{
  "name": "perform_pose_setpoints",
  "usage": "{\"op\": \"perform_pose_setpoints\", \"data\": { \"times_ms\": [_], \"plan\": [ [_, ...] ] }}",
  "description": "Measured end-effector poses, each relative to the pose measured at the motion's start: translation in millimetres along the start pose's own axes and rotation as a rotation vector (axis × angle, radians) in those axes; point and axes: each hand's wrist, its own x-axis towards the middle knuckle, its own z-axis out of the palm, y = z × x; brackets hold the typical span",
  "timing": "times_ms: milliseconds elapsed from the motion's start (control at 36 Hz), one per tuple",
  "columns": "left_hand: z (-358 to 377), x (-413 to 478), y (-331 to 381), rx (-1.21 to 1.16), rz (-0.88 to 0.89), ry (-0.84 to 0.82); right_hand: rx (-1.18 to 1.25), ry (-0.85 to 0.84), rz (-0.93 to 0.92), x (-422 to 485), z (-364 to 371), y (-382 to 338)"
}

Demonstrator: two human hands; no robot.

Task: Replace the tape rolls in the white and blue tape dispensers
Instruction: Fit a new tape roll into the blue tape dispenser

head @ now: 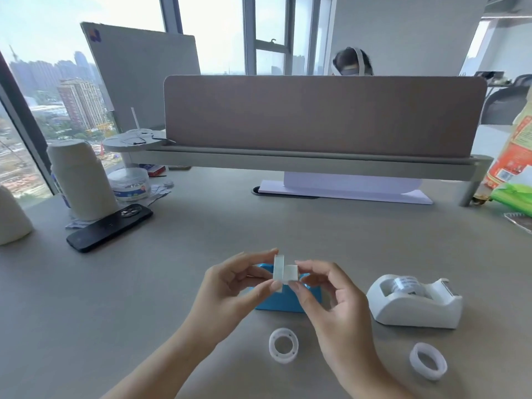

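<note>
My left hand (230, 286) pinches a clear tape roll (278, 268) held on edge above the blue dispenser (283, 300). My right hand (334, 300) pinches a white core piece (291, 273) pressed against the roll's side. The blue dispenser lies on the desk behind my hands, mostly hidden. A white dispenser (414, 303) stands to the right with a labelled roll (407, 285) seated in it. Two white plastic rings lie near the front edge: one (283, 345) below my hands, the other (428, 360) to the right.
A black phone (109, 227) and white bottles (80, 180) are at the left. A brown partition (322, 113) with a shelf runs across the back, with a person behind it. Coloured bags (515, 168) crowd the right edge.
</note>
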Motion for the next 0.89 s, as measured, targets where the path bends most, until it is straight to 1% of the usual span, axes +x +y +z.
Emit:
{"op": "perform_pose_setpoints", "data": {
  "times_ms": [250,417,556,722,778,833,889],
  "plan": [
    [3.2,-0.9,0.8,0.052,0.002,0.014,0.014,0.001,0.017,-0.3,1.3,-3.1],
    [2.8,-1.8,-0.6,0.085,0.001,0.011,0.145,0.007,0.012,0.1,4.2,-5.0],
    [3.4,-1.7,-1.4,0.188,0.027,0.029,0.140,-0.002,-0.039,-0.6,4.2,-6.0],
    [6.3,-3.1,0.4,0.304,0.089,0.051,0.115,-0.005,-0.051,-0.7,5.6,-5.2],
    [7.3,-4.2,2.4,0.303,0.099,0.022,0.109,0.004,-0.052,-0.5,6.1,-4.8],
    [7.7,-5.1,2.7,0.296,0.093,-0.041,0.111,0.009,-0.043,0.2,6.0,-3.9],
    [6.7,-4.4,-0.1,0.364,0.110,-0.056,0.108,0.025,-0.031,1.1,5.5,-3.3]
  ]
}}
